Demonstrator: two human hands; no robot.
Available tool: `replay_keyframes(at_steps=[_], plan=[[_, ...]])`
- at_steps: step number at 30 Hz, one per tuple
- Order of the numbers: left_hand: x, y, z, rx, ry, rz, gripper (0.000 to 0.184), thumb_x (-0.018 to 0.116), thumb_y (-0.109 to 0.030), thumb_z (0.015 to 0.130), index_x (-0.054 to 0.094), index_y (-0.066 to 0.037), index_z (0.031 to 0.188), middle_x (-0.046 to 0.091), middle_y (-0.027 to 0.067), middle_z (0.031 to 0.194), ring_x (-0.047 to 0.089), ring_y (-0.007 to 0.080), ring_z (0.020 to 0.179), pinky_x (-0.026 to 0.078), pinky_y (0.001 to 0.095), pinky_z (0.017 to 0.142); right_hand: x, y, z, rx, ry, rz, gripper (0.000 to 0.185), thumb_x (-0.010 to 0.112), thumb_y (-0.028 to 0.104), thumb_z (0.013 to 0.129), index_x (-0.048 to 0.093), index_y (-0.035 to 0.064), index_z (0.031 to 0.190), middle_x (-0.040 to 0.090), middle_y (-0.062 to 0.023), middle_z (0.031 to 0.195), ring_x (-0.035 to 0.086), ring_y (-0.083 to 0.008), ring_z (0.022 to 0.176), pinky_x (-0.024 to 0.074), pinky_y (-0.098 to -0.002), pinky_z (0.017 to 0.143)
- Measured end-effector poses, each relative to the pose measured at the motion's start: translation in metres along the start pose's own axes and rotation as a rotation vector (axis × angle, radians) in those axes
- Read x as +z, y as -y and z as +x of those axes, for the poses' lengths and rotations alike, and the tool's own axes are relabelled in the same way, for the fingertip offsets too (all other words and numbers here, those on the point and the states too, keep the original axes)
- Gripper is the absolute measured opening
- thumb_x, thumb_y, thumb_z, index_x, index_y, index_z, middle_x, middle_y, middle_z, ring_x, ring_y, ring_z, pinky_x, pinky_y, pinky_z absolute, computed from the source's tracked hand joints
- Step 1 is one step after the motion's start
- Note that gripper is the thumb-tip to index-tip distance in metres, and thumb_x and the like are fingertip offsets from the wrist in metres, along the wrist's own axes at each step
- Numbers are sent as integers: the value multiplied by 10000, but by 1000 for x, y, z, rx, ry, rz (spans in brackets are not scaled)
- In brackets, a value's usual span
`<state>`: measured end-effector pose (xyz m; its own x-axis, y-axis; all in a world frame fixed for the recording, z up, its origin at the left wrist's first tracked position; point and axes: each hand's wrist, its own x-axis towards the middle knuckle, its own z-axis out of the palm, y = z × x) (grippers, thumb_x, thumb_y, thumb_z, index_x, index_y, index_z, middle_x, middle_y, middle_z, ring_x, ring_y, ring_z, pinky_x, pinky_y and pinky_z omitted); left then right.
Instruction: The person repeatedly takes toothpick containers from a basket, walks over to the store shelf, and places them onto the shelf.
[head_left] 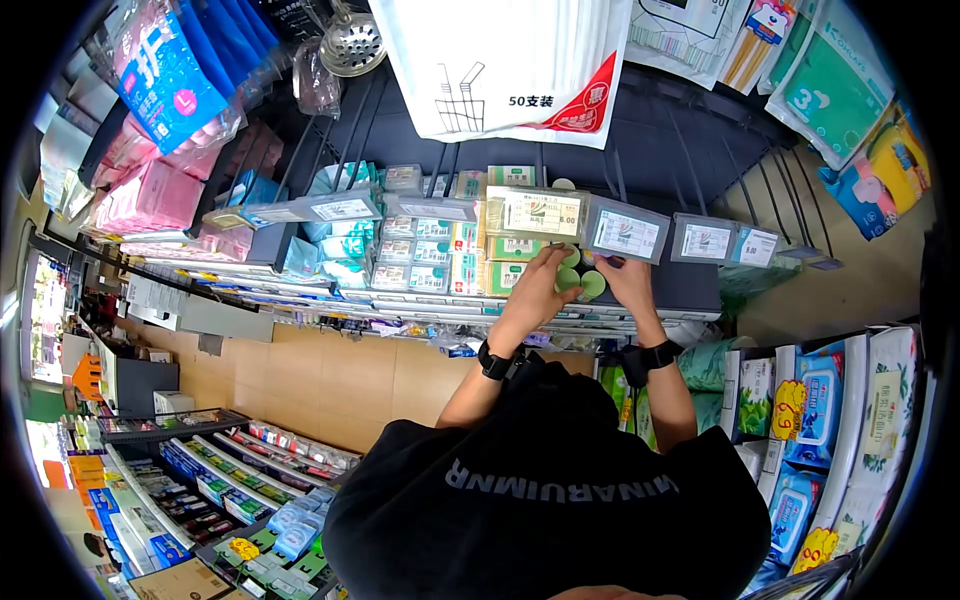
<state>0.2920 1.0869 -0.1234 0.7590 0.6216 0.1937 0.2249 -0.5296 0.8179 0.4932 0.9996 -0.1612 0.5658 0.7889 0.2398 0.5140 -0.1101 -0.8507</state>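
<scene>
Several small round canisters with green tops (593, 285) stand close together at the shelf's front edge. My left hand (541, 286) curls around them from the left, its thumb and fingers on a green-topped canister. From the right, my right hand (630, 284) closes in against the same group, its fingers bent at the canisters' side. A price tag holder (626, 230) overhangs the right fingertips and partly hides them. Just left of my left hand are stacked boxes with green labels (505, 277).
Above the hands hang metal hooks with price tags (540, 212) and a large white pack (500, 75). Packed boxes (412, 250) fill the shelf to the left. Wet-wipe packs (812, 410) stand on a rack at right. Tan floor (350, 385) lies behind on the left.
</scene>
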Motion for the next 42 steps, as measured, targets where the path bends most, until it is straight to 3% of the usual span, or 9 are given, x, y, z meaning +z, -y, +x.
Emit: replay_keyframes(at_steps=[2, 5, 15, 23, 31, 33, 37, 39, 42], plan=[[1, 2, 1, -9, 13, -4, 614, 822, -211, 848, 572, -1, 1367, 583, 231, 1367, 583, 418, 1263, 491, 445, 1052, 2, 0, -1, 80, 87, 13, 351, 780, 100, 882, 690, -46, 1188, 747, -124, 1083, 730, -188, 993, 591, -341, 883], [3, 5, 0, -35, 40, -12, 604, 827, -217, 842, 588, 0, 1353, 583, 230, 1364, 582, 423, 1259, 491, 446, 1053, 6, -12, -3, 102, 148, -54, 348, 780, 113, 879, 697, -25, 1188, 746, -121, 1086, 725, -179, 991, 579, -336, 857], [2, 4, -1, -84, 100, -31, 637, 863, -192, 803, 578, 52, 1318, 524, 217, 1438, 545, 429, 1308, 497, 447, 1062, 10, -19, -5, 127, 189, -7, 433, 764, 170, 894, 651, -7, 1272, 719, -154, 1146, 701, -235, 1017, 548, -357, 897], [4, 5, -2, -73, 92, -35, 643, 865, -206, 806, 578, 54, 1319, 523, 223, 1440, 542, 433, 1311, 492, 452, 1066, 12, -13, -6, 186, 172, 7, 344, 683, 139, 945, 652, -33, 1241, 712, -167, 1130, 684, -213, 1031, 543, -360, 891], [5, 6, -3, -76, 82, -58, 644, 861, -216, 811, 579, 49, 1326, 521, 238, 1450, 541, 440, 1315, 489, 456, 1072, 11, -20, -7, 199, 177, -51, 344, 675, 154, 957, 650, -36, 1242, 714, -198, 1146, 699, -244, 1028, 547, -364, 871], [8, 9, -3, -44, 48, -3, 580, 829, -262, 856, 602, 27, 1305, 593, 214, 1346, 608, 420, 1218, 506, 445, 1024, 9, -16, -7, 191, 182, -62, 346, 677, 157, 958, 649, -36, 1245, 716, -201, 1156, 705, -250, 1033, 549, -363, 875], [6, 5, -5, -24, -6, 2, 530, 811, -273, 880, 623, 25, 1276, 603, 205, 1337, 616, 405, 1213, 503, 433, 1021, 3, -9, -8, 251, 220, 3, 390, 685, 195, 990, 624, -49, 1288, 725, -182, 1192, 718, -246, 1067, 551, -357, 908], [0, -2, -4, -134, 4, -106, 504, 789, -255, 887, 636, 45, 1262, 571, 248, 1408, 569, 425, 1298, 485, 453, 1060, 3, -15, -11, 155, 95, 176, 416, 691, 201, 996, 581, -15, 1335, 726, -190, 1194, 734, -261, 1053, 572, -356, 871], [-2, -7, -10, -114, -33, -148, 433, 764, -250, 930, 648, 17, 1250, 618, 209, 1348, 626, 382, 1224, 513, 428, 1019, -13, -3, -22, 181, 113, 171, 416, 679, 160, 1008, 545, -6, 1364, 695, -187, 1238, 700, -253, 1129, 561, -350, 930]])
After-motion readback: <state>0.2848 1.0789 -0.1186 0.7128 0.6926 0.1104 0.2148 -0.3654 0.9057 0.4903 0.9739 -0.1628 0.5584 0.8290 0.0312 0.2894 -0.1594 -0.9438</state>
